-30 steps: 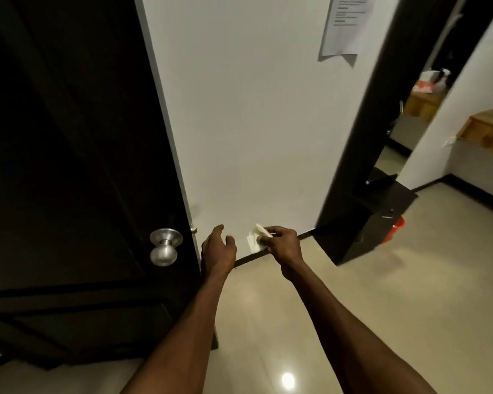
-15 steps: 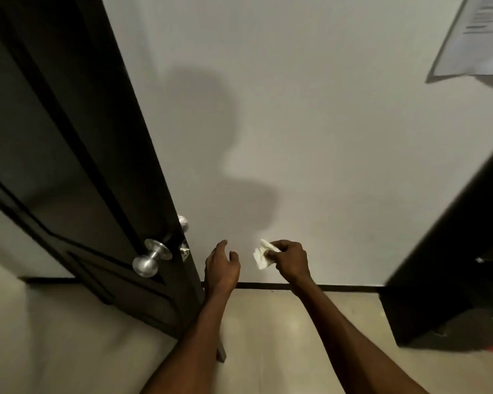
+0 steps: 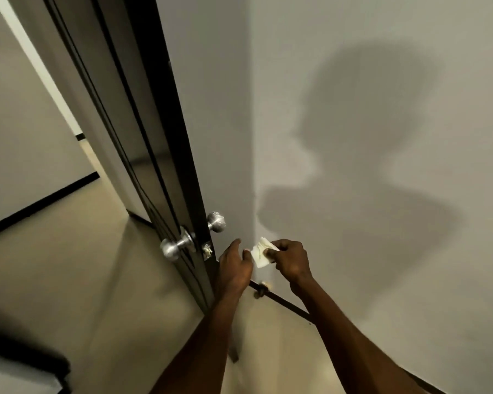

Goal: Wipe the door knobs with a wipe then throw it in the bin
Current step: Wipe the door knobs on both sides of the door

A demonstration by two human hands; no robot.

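Note:
A dark door (image 3: 143, 115) stands edge-on to me with a round silver knob on each face: the near knob (image 3: 171, 249) on its left side, the far knob (image 3: 217, 221) on its right. My right hand (image 3: 291, 261) pinches a small crumpled white wipe (image 3: 260, 253) just right of the door edge, below the far knob. Beside the wipe, my left hand (image 3: 234, 265) hovers with relaxed fingers next to the brass latch plate (image 3: 207, 251), holding nothing.
A white wall (image 3: 367, 137) with my shadow on it fills the right side. A small doorstop (image 3: 261, 290) sits at the dark skirting below my hands. Beige tiled floor spreads to the left. No bin is in view.
The view has swung left, so the door now shows edge-on with both knobs visible. My hands keep the same pose, the wipe still pinched in my right hand.

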